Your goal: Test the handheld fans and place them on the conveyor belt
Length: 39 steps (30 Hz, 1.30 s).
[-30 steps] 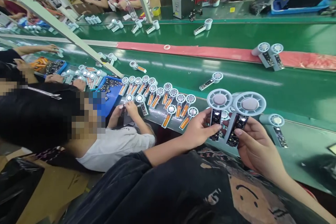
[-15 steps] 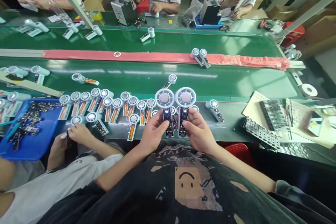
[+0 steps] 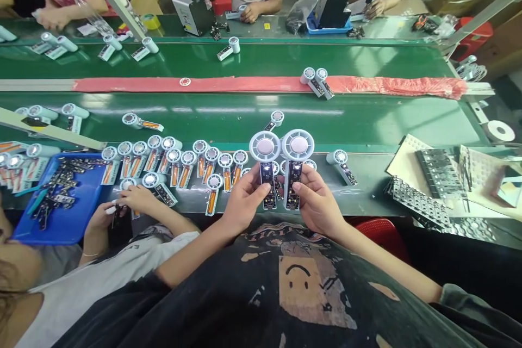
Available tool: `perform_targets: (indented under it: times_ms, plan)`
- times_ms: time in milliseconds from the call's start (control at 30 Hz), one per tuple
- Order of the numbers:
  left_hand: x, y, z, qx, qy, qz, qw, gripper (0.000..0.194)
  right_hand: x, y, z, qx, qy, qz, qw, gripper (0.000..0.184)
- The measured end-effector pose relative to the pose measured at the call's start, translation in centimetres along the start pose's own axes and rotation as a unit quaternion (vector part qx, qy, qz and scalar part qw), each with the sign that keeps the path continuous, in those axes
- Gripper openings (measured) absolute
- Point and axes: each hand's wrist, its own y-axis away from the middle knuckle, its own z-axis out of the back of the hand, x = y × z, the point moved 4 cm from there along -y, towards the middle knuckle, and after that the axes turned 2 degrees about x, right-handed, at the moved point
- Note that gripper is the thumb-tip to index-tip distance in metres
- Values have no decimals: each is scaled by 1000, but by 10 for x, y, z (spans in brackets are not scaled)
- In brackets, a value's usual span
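Observation:
My left hand (image 3: 242, 204) grips the handle of a small white hand-held fan (image 3: 265, 148) with an exposed dark circuit board. My right hand (image 3: 316, 201) grips a second, matching fan (image 3: 298, 147) right beside it. Both fans stand upright, round heads side by side, above the near edge of the green conveyor belt (image 3: 367, 119). My thumbs press on the circuit boards. Rows of similar fan units with orange batteries (image 3: 175, 163) lie on the belt to the left of my hands.
A co-worker's hands (image 3: 130, 201) work at my left beside a blue tray of parts (image 3: 57, 201). One fan unit (image 3: 342, 166) lies just right of my hands. Trays of circuit boards (image 3: 436, 179) sit at the right. People work across the belt.
The view swung right, from the co-worker at my left to straight ahead. Both hands brought the two fans closer together in front of my chest.

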Motion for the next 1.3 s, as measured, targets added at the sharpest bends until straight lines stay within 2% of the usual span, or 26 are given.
perform_targets:
  times_ms: [133,433,567,767,1033,1300]
  plan:
    - [-2,1,1,5,15,-11,1000,47,1,1,-4,9,-7,-9,1000,50]
    - [-4,5,8,6,-21,-38,999,56,-3,-1,-8,25,-5,-25,999,45]
    - [-2,8,15,-14,-25,-41,999,59,-6,-5,-12,46,-4,-31,998,42]
    - [-2,12,23,-52,-37,-24,998,51,-12,-13,-18,44,10,-40,998,43]
    - [2,9,21,-54,-13,-41,998,52,-12,-16,-11,44,30,-26,998,51]
    - [4,4,11,-14,-40,-55,998,57,-9,-10,-3,44,28,-40,998,54]
